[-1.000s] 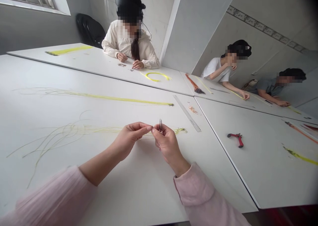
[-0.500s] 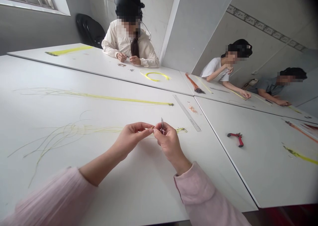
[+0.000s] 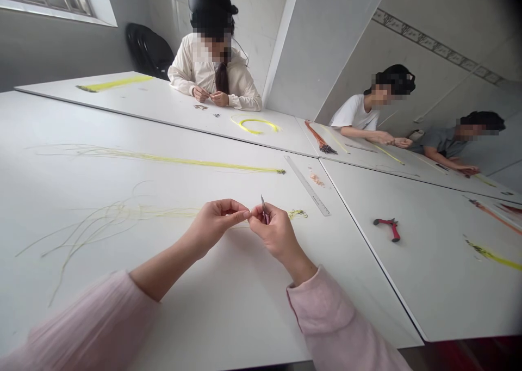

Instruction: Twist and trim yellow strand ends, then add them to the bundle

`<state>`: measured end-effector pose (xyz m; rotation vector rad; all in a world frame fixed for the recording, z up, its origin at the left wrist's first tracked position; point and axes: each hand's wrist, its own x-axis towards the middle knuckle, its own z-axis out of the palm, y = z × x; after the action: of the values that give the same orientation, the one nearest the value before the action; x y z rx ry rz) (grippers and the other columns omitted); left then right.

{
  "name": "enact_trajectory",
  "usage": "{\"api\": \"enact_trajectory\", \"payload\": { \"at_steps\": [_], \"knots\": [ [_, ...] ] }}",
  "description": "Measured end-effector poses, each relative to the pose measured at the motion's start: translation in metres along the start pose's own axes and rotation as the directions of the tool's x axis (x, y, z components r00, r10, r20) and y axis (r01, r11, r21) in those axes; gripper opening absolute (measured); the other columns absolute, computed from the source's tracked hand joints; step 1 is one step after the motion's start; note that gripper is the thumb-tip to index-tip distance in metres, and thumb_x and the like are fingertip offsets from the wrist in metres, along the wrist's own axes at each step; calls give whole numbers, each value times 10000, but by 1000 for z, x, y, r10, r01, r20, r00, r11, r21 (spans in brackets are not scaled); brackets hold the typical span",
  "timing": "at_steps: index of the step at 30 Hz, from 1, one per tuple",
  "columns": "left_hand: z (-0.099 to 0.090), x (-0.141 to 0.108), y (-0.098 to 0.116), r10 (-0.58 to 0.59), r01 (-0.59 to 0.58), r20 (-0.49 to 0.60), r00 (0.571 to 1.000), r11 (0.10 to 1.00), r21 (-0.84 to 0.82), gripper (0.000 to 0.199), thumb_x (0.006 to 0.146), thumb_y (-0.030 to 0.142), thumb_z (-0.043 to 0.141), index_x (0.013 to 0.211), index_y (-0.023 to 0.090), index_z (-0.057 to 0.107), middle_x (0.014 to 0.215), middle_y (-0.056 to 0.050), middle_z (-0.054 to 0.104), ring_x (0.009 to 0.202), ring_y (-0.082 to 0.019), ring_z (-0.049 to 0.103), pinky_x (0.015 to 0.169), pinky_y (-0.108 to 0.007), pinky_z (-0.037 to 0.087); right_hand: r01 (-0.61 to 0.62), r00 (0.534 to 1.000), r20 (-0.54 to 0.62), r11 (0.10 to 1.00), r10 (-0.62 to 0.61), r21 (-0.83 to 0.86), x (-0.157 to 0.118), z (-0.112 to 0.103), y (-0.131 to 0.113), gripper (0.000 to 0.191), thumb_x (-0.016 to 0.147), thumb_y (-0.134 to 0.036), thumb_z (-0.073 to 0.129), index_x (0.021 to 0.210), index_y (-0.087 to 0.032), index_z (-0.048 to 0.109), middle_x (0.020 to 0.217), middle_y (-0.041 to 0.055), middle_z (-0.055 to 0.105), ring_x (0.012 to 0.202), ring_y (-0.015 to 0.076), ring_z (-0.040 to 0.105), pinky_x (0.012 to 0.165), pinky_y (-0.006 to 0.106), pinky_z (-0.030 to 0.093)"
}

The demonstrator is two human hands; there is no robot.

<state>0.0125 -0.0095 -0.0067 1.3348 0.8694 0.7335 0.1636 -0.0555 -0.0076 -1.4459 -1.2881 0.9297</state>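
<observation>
Left hand: the left hand (image 3: pixel 214 224) is raised just above the white table, its fingers curled and its fingertips (image 3: pixel 246 214) touching the right hand's fingers. The grip is a narrow pinch, but whether it holds a strand is too small to tell.

Right hand: the right hand (image 3: pixel 276 236) holds the tweezers in a narrow pinch, close to the left fingertips.

Tweezers: the tweezers (image 3: pixel 263 208) are small, metal and tilted, with their narrow end pointing up and away from the fingers. They look light and stiff, but their thin, smooth metal could slip, so the middle of the arms seems the best place to hold them.

Thin yellow wires: a loose bunch of thin yellow wires (image 3: pixel 163 213) lies on the table, running behind the hands to a dark tangled end (image 3: pixel 297 214). Pale strands fan out at the other end. They look light, soft and easily tangled, so the gathered part seems the safest place to take hold.

Table: the white table (image 3: pixel 122 300) carries a second long yellow bundle (image 3: pixel 183 162), a metal ruler (image 3: pixel 308 186) and small orange bits (image 3: pixel 316 179).

Nearby: red-handled pliers (image 3: pixel 387 228) lie on the next table.

Co-workers: a person in a cream shirt (image 3: pixel 214 72) sits across the room with both hands together, and two more people, one in a white T-shirt (image 3: pixel 356 113) and one in a grey shirt (image 3: pixel 442 141), work farther along.
</observation>
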Motion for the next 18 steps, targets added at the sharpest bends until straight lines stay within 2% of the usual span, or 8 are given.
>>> {"api": "enact_trajectory", "payload": {
  "at_steps": [8,12,15,18],
  "knots": [
    [-3,1,1,-19,22,40,999,997,-70,227,740,436,675,734,210,648,810,-15,668,835,-168,570,781,-303,378,-57,994,89,998,56,14,0,-1,-3,111,698,-271,607,682,-171,560,606,-42,426,572,97,370,539,237,328],
    [-5,3,-1,-22,19,-28,999,995,-101,237,738,458,666,728,221,650,782,-3,624,796,-156,527,760,-299,366,-107,989,109,990,98,89,0,-2,-3,107,690,-251,602,659,-179,528,599,-49,409,539,84,333,507,230,289],
    [-5,3,0,-39,32,-112,993,998,-57,285,749,512,625,796,238,690,898,-30,635,896,-191,515,813,-324,357,-140,987,104,977,125,160,1,-3,-2,113,693,-246,607,671,-179,518,615,-51,404,514,70,285,480,228,246],
    [-3,1,2,-21,22,-66,998,1000,8,305,757,522,608,836,243,703,942,-48,661,970,-226,529,867,-349,357,-149,986,97,976,135,158,1,-3,-2,122,695,-250,618,675,-176,524,622,-51,406,505,64,267,471,229,225]
  ]
}}
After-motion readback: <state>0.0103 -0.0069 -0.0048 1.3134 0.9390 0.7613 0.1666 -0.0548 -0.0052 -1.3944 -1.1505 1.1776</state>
